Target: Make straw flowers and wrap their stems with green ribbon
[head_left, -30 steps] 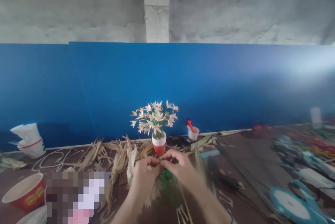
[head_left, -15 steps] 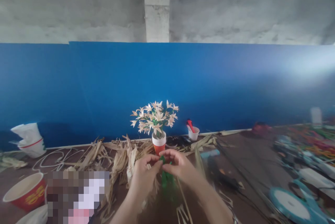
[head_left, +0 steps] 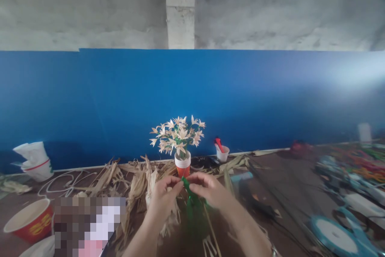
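Note:
Between my hands is a thin green strip (head_left: pixel 185 185), its lower part hanging down in a blurred green bunch. My left hand (head_left: pixel 167 191) pinches the strip's left side between thumb and fingertips. From the right, my right hand (head_left: pixel 207 189) pinches it too, thumb and forefinger close to the left fingertips. What exactly the strip is made of cannot be made out. Just beyond my fingertips stands a bouquet of cream husk flowers (head_left: pixel 180 133) on green stems, set in a white and orange cup (head_left: pixel 183 164).
Dry corn husks (head_left: pixel 136 183) lie heaped left of centre. At the left are a red paper bowl (head_left: pixel 30 221) and a white cup (head_left: pixel 37 166). A small white tub (head_left: pixel 222 153) with a red-handled tool stands behind. A blue ribbon spool (head_left: pixel 333 235) and scissors (head_left: pixel 350 221) lie at right.
My hands have shifted slightly apart, and the green strip now shows more clearly between the fingertips. The hanging green part has swung and blurred. Things on the table have stayed put.

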Demonstrator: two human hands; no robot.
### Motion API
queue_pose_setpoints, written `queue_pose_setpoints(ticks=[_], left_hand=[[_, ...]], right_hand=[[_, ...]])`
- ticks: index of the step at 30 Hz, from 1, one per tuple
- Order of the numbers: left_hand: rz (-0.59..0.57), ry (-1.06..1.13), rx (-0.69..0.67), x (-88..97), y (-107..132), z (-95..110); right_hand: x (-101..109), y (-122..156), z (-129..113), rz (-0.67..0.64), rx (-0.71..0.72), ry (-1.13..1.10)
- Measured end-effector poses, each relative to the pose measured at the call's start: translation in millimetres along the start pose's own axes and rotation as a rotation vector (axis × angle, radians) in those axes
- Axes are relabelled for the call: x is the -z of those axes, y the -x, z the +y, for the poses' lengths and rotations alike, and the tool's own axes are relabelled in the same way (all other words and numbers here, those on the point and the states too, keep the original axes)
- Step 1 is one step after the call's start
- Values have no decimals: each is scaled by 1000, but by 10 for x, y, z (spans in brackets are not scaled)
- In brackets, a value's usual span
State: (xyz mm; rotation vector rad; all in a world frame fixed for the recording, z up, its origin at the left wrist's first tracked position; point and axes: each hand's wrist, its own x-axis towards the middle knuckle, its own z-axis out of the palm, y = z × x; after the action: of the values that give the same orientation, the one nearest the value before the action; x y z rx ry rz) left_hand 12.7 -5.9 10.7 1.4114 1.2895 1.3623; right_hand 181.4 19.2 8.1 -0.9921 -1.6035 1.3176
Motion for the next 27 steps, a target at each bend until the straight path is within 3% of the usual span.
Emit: queue_pose_setpoints(ticks=[9,14,19,24,27], left_hand=[[-103,44,138,33,-14,-39],[-108,9,115,-9,-16,-89],[-55,-125,77,-41,12,-4],[-120,-151,103,-54,36,53],[-127,-142,89,-32,28,26]], right_hand=[[-104,93,-148,35,-16,118],[-235,42,-101,159,0,58],[-260,23,-79,265,79,114],[-216,53,-178,231,93,173],[-62,22,-141,108,98,203]])
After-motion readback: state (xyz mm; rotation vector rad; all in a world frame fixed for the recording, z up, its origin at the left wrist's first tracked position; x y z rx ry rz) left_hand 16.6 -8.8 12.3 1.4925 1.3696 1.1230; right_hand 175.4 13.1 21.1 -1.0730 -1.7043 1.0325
